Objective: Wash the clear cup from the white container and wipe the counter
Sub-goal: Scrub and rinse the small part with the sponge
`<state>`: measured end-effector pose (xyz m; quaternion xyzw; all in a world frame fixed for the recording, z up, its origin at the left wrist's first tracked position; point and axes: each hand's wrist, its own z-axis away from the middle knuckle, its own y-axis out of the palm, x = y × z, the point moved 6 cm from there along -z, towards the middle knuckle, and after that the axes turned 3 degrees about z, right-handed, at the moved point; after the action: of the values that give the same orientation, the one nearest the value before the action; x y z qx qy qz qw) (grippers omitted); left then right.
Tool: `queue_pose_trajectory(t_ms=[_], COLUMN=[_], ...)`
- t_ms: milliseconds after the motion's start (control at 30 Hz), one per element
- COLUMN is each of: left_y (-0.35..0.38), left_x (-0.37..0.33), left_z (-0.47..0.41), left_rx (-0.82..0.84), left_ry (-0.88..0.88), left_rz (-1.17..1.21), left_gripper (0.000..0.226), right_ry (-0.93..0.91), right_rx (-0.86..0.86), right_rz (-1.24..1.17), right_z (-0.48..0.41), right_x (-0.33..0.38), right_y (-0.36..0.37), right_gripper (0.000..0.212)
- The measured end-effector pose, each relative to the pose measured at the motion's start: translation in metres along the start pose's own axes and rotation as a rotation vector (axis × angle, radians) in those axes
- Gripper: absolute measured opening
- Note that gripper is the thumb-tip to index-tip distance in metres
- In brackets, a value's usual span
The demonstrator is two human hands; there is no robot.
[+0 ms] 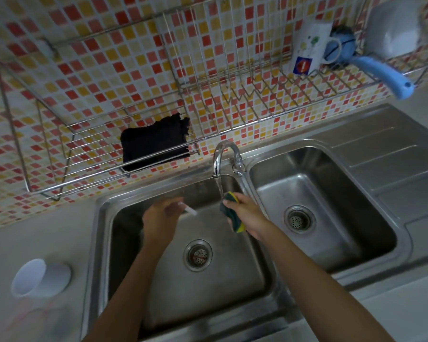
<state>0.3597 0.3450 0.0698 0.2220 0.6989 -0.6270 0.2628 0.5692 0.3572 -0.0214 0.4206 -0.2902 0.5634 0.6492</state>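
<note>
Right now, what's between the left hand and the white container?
Head view: only bare counter and the sink's left rim; the left hand is over the basin, the white container out on the counter.

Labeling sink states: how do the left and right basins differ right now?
The tap runs water into the left basin; none falls in the right basin. The left hand and the right hand, gripping a sponge in the stream, are over the left basin; neither is over the right basin. Both basins are steel with strainer drains.
</note>
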Motion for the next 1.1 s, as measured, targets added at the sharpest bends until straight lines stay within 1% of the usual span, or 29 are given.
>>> queue_pose_trajectory(t_ms=[67, 133, 233, 333, 500, 600, 700, 733, 767, 833, 867, 933, 967, 1033, 1100], left_y=[-0.013, -0.022, -0.028, -0.027, -0.021, -0.017, -0.013, -0.012, -0.011, -0.009, -0.009, -0.01, -0.011, -0.017, -0.026], left_x=[0.017, 0.029, 0.037, 0.042, 0.039, 0.037, 0.034, 0.033, 0.032, 0.031, 0.03, 0.029, 0.028, 0.026, 0.025], left_z=[0.005, 0.009, 0.013, 0.015, 0.018, 0.02, 0.024, 0.026, 0.027, 0.029, 0.03, 0.03, 0.031, 0.03, 0.03], left_rx=[-0.03, -0.055, -0.071, -0.075, -0.074, -0.068, -0.066, -0.067, -0.069, -0.062, -0.06, -0.06, -0.062, -0.075, -0.107], left_ry=[-0.04, -0.057, -0.066, -0.072, -0.058, -0.039, -0.024, -0.017, -0.01, -0.013, -0.011, -0.007, -0.007, 0.004, 0.028], left_rz=[0.019, 0.021, 0.02, 0.027, 0.047, 0.055, 0.076, 0.079, 0.077, 0.073, 0.074, 0.078, 0.081, 0.079, 0.041], left_gripper=[0.014, 0.016, 0.018, 0.018, 0.016, 0.016, 0.014, 0.014, 0.014, 0.015, 0.015, 0.014, 0.014, 0.013, 0.011], right_ry=[-0.024, -0.047, -0.084, -0.12, -0.109, -0.1, -0.163, -0.172, -0.16, -0.118, -0.109, -0.115, -0.121, -0.125, -0.12], right_rx=[0.028, 0.049, 0.027, 0.036, 0.013, -0.052, -0.217, -0.262, -0.28, -0.237, -0.215, -0.219, -0.247, -0.305, -0.296], right_rz=[0.037, 0.089, 0.196, 0.181, 0.215, 0.265, 0.443, 0.465, 0.423, 0.278, 0.255, 0.308, 0.33, 0.293, 0.211], right_z=[-0.002, -0.004, -0.006, -0.007, -0.012, -0.019, -0.035, -0.04, -0.045, -0.055, -0.063, -0.071, -0.072, -0.07, -0.061], right_x=[0.005, 0.007, 0.007, 0.01, 0.014, 0.016, 0.025, 0.03, 0.035, 0.042, 0.045, 0.051, 0.056, 0.062, 0.064], right_y=[0.009, 0.014, 0.017, 0.02, 0.022, 0.017, 0.0, -0.005, -0.009, -0.01, -0.01, -0.013, -0.015, -0.025, -0.029], right_gripper=[0.009, 0.008, 0.015, 0.022, 0.034, 0.039, 0.035, 0.034, 0.033, 0.029, 0.03, 0.03, 0.029, 0.027, 0.027])
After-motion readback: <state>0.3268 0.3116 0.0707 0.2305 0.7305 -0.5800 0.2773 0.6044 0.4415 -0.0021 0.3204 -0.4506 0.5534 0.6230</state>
